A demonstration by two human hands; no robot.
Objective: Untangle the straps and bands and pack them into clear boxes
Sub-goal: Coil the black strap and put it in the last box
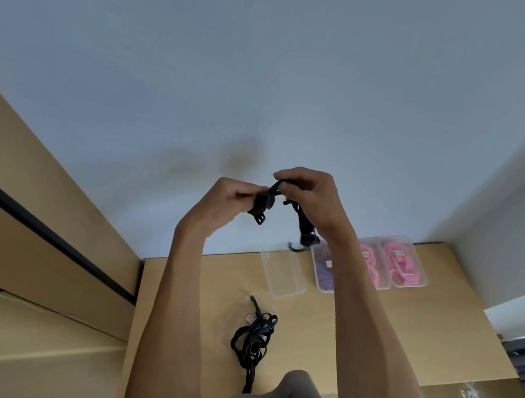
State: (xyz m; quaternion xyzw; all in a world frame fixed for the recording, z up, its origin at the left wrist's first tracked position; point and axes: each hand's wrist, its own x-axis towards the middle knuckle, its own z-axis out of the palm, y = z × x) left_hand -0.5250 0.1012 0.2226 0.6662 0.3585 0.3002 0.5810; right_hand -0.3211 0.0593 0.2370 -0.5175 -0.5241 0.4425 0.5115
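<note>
Below, black tangle (254, 334) near clear boxes (282, 277)

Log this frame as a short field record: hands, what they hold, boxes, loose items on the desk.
left hand: grips one end of the black strap with plastic buckle, raised above the desk
right hand: pinches the same strap further along
empty clear plastic box: on the tan wooden desk, open
filled boxes: one with purple bands, two with pink bands, along the back edge
loose: tangled black straps near the front edge
</note>
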